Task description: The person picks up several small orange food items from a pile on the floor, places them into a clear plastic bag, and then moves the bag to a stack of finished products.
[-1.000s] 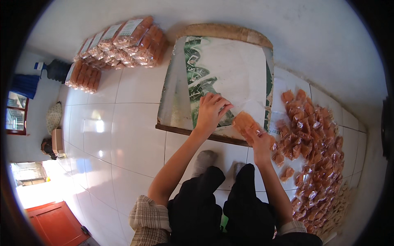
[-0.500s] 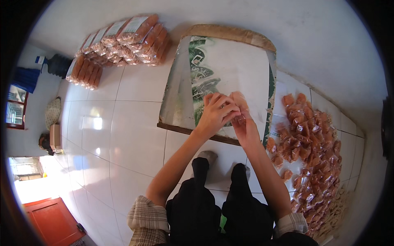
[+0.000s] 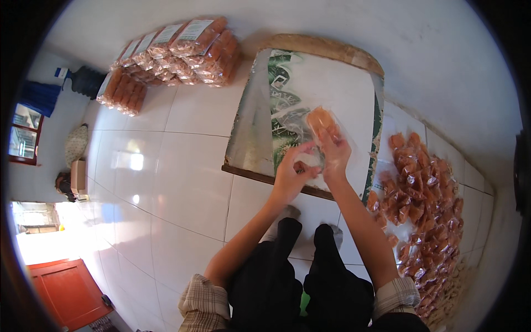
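Note:
A clear plastic packet (image 3: 321, 120) with orange-brown pieces inside is in my right hand (image 3: 335, 154), above the low table (image 3: 348, 83). The fingers of that hand close around the packet's lower part. My left hand (image 3: 293, 172) is just beside it, slightly blurred, with thumb and forefinger curved apart in a C shape. Shiny clear film shows between those fingertips and the right hand; whether the left fingers touch it is hard to tell. The table has a worn white top with a green printed strip and a brown edge.
Many small orange-brown packets (image 3: 423, 205) lie heaped on the tiled floor at the right. Large filled clear bags (image 3: 193, 52) with white labels stand stacked by the wall at the far left. An orange-red door panel (image 3: 69, 293) is at the lower left, a cardboard box (image 3: 78, 177) above it.
My hands have drawn apart from being together over the packet. The left has come lower and its fingers have opened; the right now shows the packet more plainly. The view has shifted slightly.

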A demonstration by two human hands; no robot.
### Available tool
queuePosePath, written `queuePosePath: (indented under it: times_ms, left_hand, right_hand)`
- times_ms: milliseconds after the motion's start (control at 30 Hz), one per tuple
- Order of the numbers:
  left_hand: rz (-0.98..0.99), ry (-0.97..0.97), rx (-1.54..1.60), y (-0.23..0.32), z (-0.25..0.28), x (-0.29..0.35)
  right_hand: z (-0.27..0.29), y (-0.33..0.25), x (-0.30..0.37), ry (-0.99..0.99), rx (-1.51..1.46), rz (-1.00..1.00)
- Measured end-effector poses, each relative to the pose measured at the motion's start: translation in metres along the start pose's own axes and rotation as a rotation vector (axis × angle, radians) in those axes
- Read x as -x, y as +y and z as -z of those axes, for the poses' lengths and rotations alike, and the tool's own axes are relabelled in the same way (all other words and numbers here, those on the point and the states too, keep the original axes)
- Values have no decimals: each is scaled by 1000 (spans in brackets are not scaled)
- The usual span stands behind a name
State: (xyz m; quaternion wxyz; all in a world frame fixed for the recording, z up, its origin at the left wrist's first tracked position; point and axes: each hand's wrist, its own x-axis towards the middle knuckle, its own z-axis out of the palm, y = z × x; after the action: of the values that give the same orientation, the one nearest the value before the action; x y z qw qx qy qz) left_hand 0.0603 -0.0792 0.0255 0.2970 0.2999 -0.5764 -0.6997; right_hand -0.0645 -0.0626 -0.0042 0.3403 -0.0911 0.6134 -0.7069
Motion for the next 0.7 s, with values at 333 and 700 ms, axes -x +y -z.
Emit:
queuePosePath:
  times_ms: [333,700]
  left_hand:
    - [99,-25,0,13,-27,55]
    - [-61,448,-269,-14,17,-26]
  right_hand:
    - [-20,-13,-51,138,478,604]
    - [-18,11,-36,-361,-339,537]
